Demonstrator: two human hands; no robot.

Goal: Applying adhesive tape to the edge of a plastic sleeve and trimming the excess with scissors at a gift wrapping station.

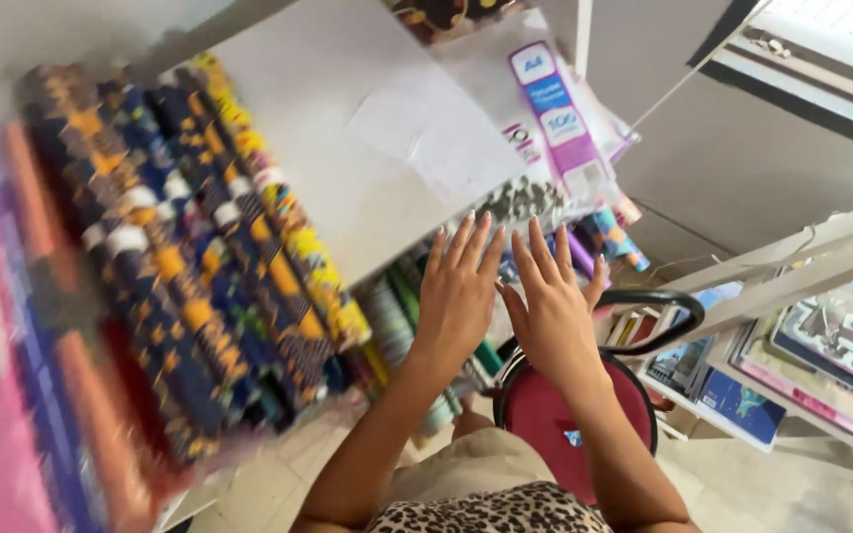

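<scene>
Reaching up, left hand (458, 286) and right hand (552, 308) open, fingers spread, empty, near shelf (348, 128); fabric rolls (199, 257) left, red chair (545, 419) below.

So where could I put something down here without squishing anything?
The white shelf top looks bare between the patterned fabric rolls and the paper packs. The red chair seat under the right hand is free. The book racks and rolls below the left hand are crowded.

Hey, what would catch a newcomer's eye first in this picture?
The rolls of patterned fabric in blue, yellow and orange, stacked at left, stand out first. At centre, the left hand and right hand are raised, open and empty, above a red chair.
</scene>
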